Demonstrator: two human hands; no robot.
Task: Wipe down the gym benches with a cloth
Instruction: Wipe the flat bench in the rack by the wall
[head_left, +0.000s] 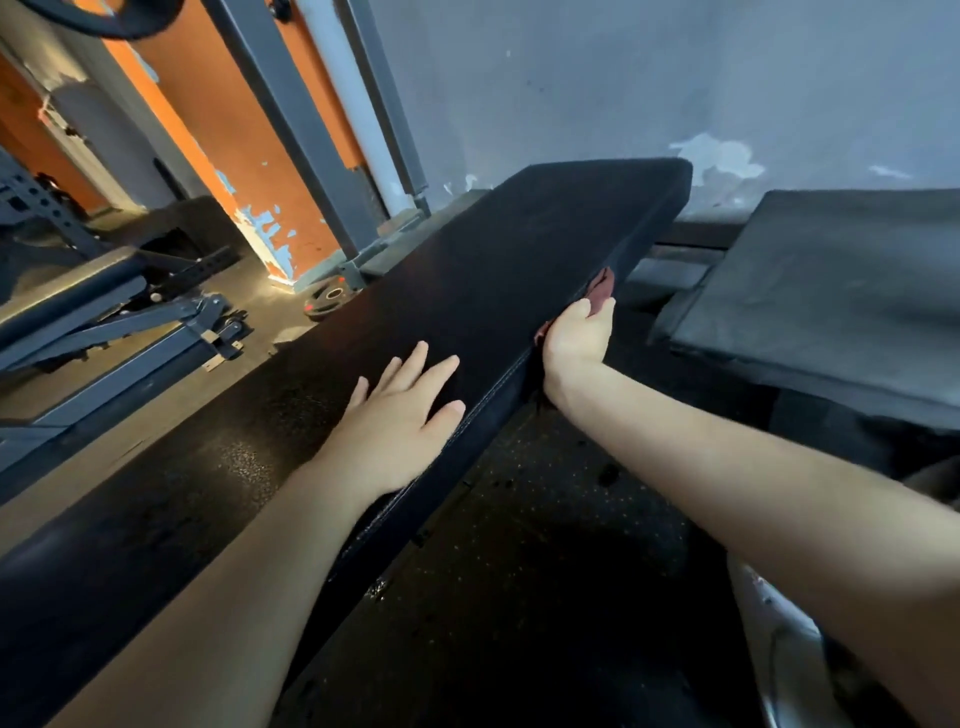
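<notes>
A long black padded gym bench (493, 249) runs from the lower left up toward the grey wall. My left hand (402, 415) lies flat on its top near the right edge, fingers straight and spread. My right hand (576, 338) presses a dark red cloth (602, 288) against the bench's right side face. Only a small part of the cloth shows above the fingers; the rest is hidden between the palm and the pad.
A second dark bench pad (831, 312) stands to the right, close to the wall. A grey steel rack frame (130, 332) and a weight plate (327, 304) lie on the floor at left. Speckled black rubber floor (545, 545) shows between the benches.
</notes>
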